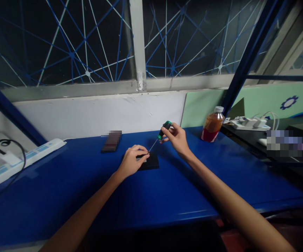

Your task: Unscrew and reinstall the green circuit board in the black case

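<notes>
A screwdriver point(164, 130) with a green and black handle is gripped in my right hand point(177, 139). Its thin shaft slants down to the left, and the tip meets the fingertips of my left hand point(133, 159). Those left fingers are pinched around the tip; whether a small screw is between them is too small to tell. Beneath my left hand lies a flat black rectangular case point(151, 161) with a pale label, partly covered by the fingers. The case rests on the blue table point(141, 203).
Behind my left hand lies a dark phone-like slab point(112, 141), partly pixelated. On the left edge sits a white power strip point(41, 152) with a black cable. A bottle of reddish-brown drink point(212, 125) stands at the back right. Another power strip point(251, 124) lies farther right.
</notes>
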Motion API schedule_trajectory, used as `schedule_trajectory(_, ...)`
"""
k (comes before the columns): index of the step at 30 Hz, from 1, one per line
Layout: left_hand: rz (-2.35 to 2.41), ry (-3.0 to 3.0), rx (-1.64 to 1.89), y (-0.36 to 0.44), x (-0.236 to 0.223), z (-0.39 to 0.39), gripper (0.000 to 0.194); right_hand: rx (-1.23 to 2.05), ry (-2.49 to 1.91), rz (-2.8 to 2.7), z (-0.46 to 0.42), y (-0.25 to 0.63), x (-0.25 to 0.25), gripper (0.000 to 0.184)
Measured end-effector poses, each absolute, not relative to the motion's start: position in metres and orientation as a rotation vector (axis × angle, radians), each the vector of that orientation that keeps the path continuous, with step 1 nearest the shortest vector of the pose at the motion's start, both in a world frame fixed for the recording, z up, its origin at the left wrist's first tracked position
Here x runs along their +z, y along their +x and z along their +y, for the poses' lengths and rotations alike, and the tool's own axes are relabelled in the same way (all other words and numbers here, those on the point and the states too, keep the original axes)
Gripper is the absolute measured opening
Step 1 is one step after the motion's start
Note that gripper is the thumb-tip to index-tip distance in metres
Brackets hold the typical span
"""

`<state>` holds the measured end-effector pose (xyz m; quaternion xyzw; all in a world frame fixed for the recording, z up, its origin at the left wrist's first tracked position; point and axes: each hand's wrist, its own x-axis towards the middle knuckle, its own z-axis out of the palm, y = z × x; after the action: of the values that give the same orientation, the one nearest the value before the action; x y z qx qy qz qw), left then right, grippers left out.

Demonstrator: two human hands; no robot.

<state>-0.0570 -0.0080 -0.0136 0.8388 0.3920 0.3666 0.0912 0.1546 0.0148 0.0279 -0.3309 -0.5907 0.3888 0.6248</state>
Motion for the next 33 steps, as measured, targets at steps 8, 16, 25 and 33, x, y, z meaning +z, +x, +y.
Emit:
schedule_trajectory(8,1.231,2.585,0.880,-0.056,-0.009,-0.014,0.063,0.868,-0.790,-1.334,0.017,0.157,0.028,0.036)
schedule_trajectory(16,1.236,2.699,0.606,-0.054,-0.010,-0.016,0.085,0.842,-0.814,-1.310,0.019,0.162,0.028,0.036)
schedule_trajectory(25,1.197,2.684,0.745,-0.054,-0.009,-0.018,0.069,0.842,-0.761,-1.249,0.020,0.166,0.031,0.030)
schedule_trajectory(33,1.192,2.585,1.211,-0.053,-0.011,-0.012,0.011,0.920,-0.766,-1.259,0.014,0.159,0.032,0.032)
